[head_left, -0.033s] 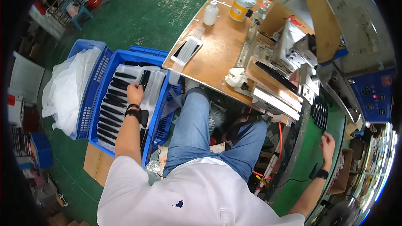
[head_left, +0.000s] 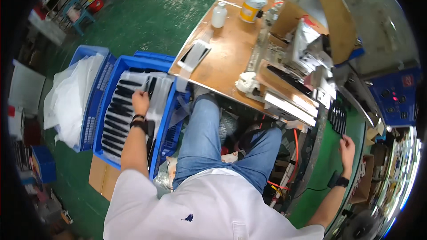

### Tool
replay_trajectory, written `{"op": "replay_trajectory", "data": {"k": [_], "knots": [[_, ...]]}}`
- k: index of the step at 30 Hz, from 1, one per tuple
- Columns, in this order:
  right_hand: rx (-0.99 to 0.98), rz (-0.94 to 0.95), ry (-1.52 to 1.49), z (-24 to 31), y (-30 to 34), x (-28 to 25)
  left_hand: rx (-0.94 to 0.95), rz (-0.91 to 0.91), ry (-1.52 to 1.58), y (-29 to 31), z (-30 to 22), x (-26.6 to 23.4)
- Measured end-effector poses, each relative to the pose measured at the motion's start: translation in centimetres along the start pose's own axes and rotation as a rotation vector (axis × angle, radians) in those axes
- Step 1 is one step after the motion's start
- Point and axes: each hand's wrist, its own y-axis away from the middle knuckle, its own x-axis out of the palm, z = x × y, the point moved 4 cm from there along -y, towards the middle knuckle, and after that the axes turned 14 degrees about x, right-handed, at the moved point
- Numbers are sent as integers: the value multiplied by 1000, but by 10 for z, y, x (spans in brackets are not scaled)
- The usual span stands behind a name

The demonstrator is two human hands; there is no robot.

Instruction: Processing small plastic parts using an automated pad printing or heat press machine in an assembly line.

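Observation:
In the blue crate (head_left: 161, 151) on the left, my left hand (head_left: 141, 103) is closed, its fingertips pinching the near end of a slim black piece. Beneath it, black tapered pieces (head_left: 116, 120) lie in a row on white sheeting (head_left: 161, 92). Over on the right, my right hand (head_left: 347, 146) has its fingers drawn together at the near end of several black pieces (head_left: 337, 119) lined up on a green surface (head_left: 318, 173). Whether those fingers grip a piece is too small to tell.
A second blue basket (head_left: 84, 130) with white sheets (head_left: 75, 98) stands left of the crate. On the wooden table (head_left: 227, 58) are a white bottle (head_left: 219, 15), a yellow-and-white can (head_left: 253, 7) and a tape-covered block (head_left: 195, 55). A metal machine (head_left: 307, 62) occupies the right.
My left hand has shifted slightly toward me and left, with a slim black piece at its fingertips. My right hand has edged forward to the ends of the lined-up black pieces.

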Motion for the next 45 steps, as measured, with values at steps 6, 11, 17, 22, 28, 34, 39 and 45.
{"op": "replay_trajectory", "data": {"k": [6,11,17,22,28,34,39,45], "knots": [[-273,190,-111,191,53,81,-77,-62,357,-4,-92,-62],[-324,332,148,282,71,132,404,-98,444,-18,-237,-118],[-637,96,164,290,78,123,878,-29,553,-8,-439,-143],[-582,-49,94,238,77,69,1143,119,571,4,-539,-120],[-279,-522,-88,30,18,-20,1306,281,484,18,-583,-92],[323,-684,159,-124,-2,-59,1154,9,443,11,-516,-111],[316,-681,268,-130,-31,-28,443,-79,514,-58,-262,-53],[316,-527,460,-98,-109,13,139,75,-37,-26,31,-5]]}}
